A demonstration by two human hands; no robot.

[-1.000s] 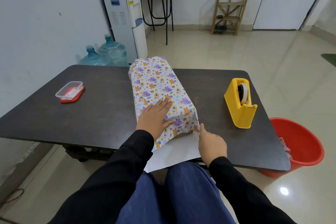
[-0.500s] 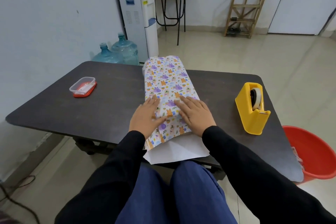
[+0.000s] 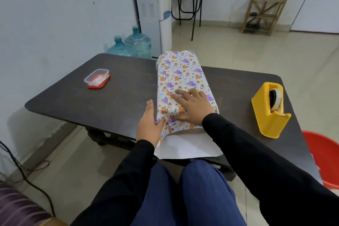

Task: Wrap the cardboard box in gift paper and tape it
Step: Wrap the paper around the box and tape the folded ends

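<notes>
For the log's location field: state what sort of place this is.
Probably a plain office or back room: a water dispenser with spare bottles stands by the wall, and the work is done on a dark table.

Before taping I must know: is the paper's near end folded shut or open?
Open: the gift paper ends in an unfolded white flap lying on the table.

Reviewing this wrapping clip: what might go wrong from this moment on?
1. The right hand presses the gift paper flat, while the tape dispenser stands apart to its right. Lifting that hand to fetch tape may let the paper spring open.
2. The loose white flap overhangs the table edge toward the lap and might crease or tear.
</notes>
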